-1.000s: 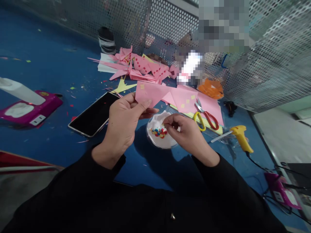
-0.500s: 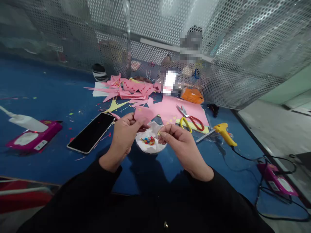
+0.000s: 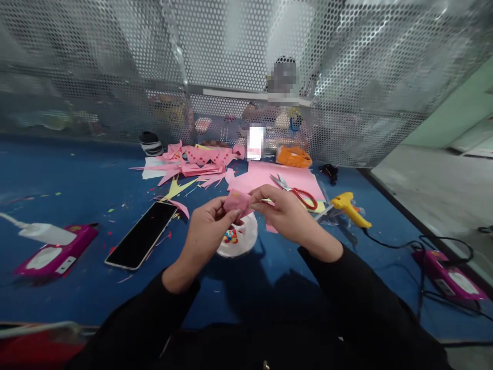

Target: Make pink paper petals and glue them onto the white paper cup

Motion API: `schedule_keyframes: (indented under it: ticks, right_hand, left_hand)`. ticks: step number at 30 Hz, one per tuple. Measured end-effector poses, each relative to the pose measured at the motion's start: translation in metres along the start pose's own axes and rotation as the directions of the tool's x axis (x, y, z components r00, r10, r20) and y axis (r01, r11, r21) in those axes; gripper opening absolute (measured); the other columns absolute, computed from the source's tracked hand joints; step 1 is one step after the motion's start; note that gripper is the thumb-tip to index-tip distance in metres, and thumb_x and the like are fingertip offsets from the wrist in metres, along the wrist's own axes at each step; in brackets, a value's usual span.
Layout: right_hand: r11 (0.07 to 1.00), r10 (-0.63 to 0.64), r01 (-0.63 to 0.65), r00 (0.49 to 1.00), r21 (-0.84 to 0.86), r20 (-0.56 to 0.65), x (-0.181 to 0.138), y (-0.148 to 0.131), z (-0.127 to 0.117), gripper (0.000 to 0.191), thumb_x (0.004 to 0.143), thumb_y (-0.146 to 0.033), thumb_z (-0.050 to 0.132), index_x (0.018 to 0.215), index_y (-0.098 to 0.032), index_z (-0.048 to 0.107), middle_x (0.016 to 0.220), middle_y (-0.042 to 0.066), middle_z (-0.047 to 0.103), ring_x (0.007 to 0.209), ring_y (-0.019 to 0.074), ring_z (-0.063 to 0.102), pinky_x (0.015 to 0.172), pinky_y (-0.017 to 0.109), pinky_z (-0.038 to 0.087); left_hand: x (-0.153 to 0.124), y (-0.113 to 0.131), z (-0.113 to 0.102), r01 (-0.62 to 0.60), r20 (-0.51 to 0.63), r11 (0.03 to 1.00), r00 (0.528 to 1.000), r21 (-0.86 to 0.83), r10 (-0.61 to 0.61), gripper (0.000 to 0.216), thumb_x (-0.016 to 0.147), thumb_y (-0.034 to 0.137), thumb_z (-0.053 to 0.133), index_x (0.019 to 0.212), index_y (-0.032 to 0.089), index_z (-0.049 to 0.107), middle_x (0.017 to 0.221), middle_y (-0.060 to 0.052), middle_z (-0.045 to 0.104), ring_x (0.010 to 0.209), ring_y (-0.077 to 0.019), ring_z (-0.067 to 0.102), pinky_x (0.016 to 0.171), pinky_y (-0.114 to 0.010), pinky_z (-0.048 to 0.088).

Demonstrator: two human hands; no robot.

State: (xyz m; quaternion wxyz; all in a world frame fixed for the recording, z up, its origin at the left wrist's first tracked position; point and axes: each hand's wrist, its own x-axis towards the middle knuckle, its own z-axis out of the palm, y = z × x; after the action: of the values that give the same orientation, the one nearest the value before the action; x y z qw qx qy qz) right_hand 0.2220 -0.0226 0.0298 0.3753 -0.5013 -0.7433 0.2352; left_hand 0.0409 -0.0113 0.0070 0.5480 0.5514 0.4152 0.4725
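**Position.** The paper (image 3: pixel 237 201) is held in the air between the 2 hands, just above the dish (image 3: pixel 249 237) and apart from it. Its long axis runs roughly left to right, from one hand to the other. Neither hand is nearer: both touch it, the left hand (image 3: pixel 208 228) at its left end, the right hand (image 3: pixel 288 216) at its right end.

**Fingers.** Left hand: thumb and fingers closed in a pinch on the paper's left edge, the other fingers curled below it. Right hand: thumb and forefinger pinched on the right edge. Whether the right hand also holds a smaller piece cannot be told.

**Surroundings.** The dish stands on the table (image 3: pixel 77 185) and contains coloured bits (image 3: pixel 230 236). A phone (image 3: pixel 141 235) lies left of the left hand. Scissors (image 3: pixel 297 192) rest on a pink sheet (image 3: pixel 265 177) beyond the right hand. A glue gun (image 3: pixel 349 208) lies further right.
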Motion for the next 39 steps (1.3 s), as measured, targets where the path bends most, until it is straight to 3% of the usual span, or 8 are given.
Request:
schedule_keyframes:
  ticks: [3, 8, 14, 19, 21, 25, 35, 39]
  right_hand:
    - [0.998, 0.007, -0.007, 1.000, -0.065, -0.008, 0.001, 0.004, 0.003, 0.008, 0.090, -0.016, 0.058, 0.085, -0.020, 0.063, 0.093, 0.005, 0.069, 0.084, 0.0184, 0.063, 0.079, 0.033, 0.047]
    - [0.998, -0.047, 0.047, 0.999, 0.030, 0.015, 0.005, 0.008, -0.001, 0.012, 0.088, -0.012, 0.057, 0.085, -0.019, 0.066, 0.119, 0.011, 0.067, 0.117, 0.0221, 0.061, 0.098, 0.038, 0.044]
    - [0.992, 0.081, -0.092, 0.989, 0.091, 0.125, 0.008, 0.010, -0.003, 0.008, 0.086, -0.019, 0.057, 0.084, -0.018, 0.065, 0.082, 0.002, 0.068, 0.076, 0.0164, 0.059, 0.073, 0.032, 0.045]
    - [0.990, 0.100, -0.104, 0.994, 0.097, 0.041, 0.007, 0.010, 0.000, 0.009, 0.086, -0.023, 0.058, 0.081, -0.018, 0.064, 0.075, 0.000, 0.064, 0.069, 0.0138, 0.053, 0.066, 0.030, 0.040]
    - [0.992, 0.098, -0.098, 0.995, 0.078, 0.012, 0.006, 0.011, 0.000, 0.009, 0.086, -0.023, 0.058, 0.081, -0.019, 0.063, 0.075, 0.000, 0.064, 0.068, 0.0135, 0.052, 0.065, 0.030, 0.039]
    - [0.994, 0.093, -0.092, 0.995, 0.058, -0.018, 0.005, 0.010, -0.001, 0.009, 0.087, -0.022, 0.057, 0.081, -0.019, 0.063, 0.077, 0.000, 0.065, 0.071, 0.0141, 0.055, 0.067, 0.030, 0.041]
    - [0.998, 0.044, -0.044, 0.999, 0.045, 0.003, 0.003, 0.012, 0.004, 0.007, 0.090, -0.020, 0.057, 0.084, -0.019, 0.062, 0.083, 0.002, 0.067, 0.078, 0.0157, 0.060, 0.073, 0.031, 0.046]
    - [0.985, -0.139, 0.137, 0.990, -0.101, -0.011, 0.002, 0.008, 0.004, 0.011, 0.093, -0.014, 0.054, 0.087, -0.019, 0.061, 0.097, 0.007, 0.066, 0.093, 0.0199, 0.062, 0.086, 0.037, 0.048]
  left_hand:
    - [0.001, -0.004, 0.000, 0.032, 0.010, 0.999, 0.999, -0.003, -0.032, 0.020, 0.073, 0.030, 0.079, 0.088, 0.019, 0.074, 0.072, 0.000, 0.074, 0.062, -0.0142, 0.068, 0.059, -0.024, 0.055]
    - [-0.001, -0.011, -0.001, 0.077, 0.056, 0.996, 0.996, -0.044, -0.074, 0.017, 0.072, 0.027, 0.079, 0.084, 0.017, 0.072, 0.069, 0.001, 0.073, 0.061, -0.0115, 0.066, 0.060, -0.020, 0.053]
    - [-0.002, -0.015, -0.003, 0.084, 0.063, 0.994, 0.995, -0.068, -0.080, 0.021, 0.072, 0.028, 0.080, 0.085, 0.016, 0.071, 0.070, 0.000, 0.073, 0.062, -0.0115, 0.067, 0.061, -0.021, 0.054]
    - [-0.003, -0.017, -0.004, 0.038, 0.032, 0.991, 0.999, -0.131, -0.034, 0.052, 0.071, 0.029, 0.083, 0.117, 0.019, 0.062, 0.084, -0.001, 0.076, 0.071, -0.0158, 0.072, 0.066, -0.026, 0.059]
    - [-0.003, -0.018, -0.005, -0.034, -0.039, 0.990, 0.999, -0.134, 0.029, 0.050, 0.069, 0.027, 0.086, 0.111, 0.021, 0.061, 0.088, 0.001, 0.075, 0.073, -0.0160, 0.073, 0.067, -0.026, 0.059]
    - [-0.007, -0.018, -0.004, -0.105, -0.078, 0.993, 0.992, -0.055, 0.101, 0.020, 0.075, 0.031, 0.082, 0.082, 0.019, 0.067, 0.075, 0.002, 0.072, 0.067, -0.0144, 0.071, 0.064, -0.025, 0.058]
    - [-0.009, -0.010, -0.001, 0.116, 0.025, 0.993, 0.993, -0.034, -0.115, 0.018, 0.074, 0.036, 0.082, 0.077, 0.018, 0.079, 0.068, -0.004, 0.077, 0.063, -0.0148, 0.071, 0.059, -0.022, 0.055]
    - [-0.009, -0.011, 0.000, 0.115, -0.020, 0.991, 0.993, -0.075, -0.117, 0.019, 0.072, 0.035, 0.084, 0.078, 0.018, 0.080, 0.067, -0.004, 0.077, 0.061, -0.0155, 0.071, 0.059, -0.023, 0.055]
